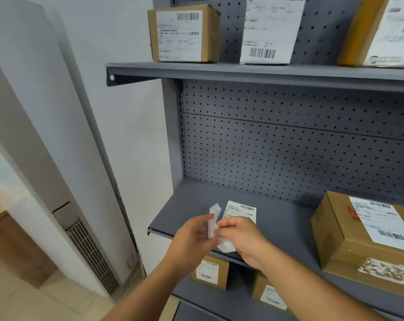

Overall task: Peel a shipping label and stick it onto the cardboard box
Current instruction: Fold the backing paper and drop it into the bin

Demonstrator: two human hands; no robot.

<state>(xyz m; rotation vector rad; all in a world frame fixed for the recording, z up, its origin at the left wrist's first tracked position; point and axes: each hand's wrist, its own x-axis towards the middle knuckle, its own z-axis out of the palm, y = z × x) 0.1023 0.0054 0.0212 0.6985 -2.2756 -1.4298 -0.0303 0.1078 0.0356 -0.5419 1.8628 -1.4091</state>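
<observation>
The right hand (240,237) pinches the shipping label (240,210); the left hand (191,239) grips its backing strip (213,218). A hasty pull could curl the adhesive onto itself.

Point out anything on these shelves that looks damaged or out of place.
The box on the middle shelf has a torn white patch on its front face, like a label ripped off, plus red marks beside its top label. On the top shelf, the right parcel leans tilted. Both hands hold the label and its backing.
</observation>
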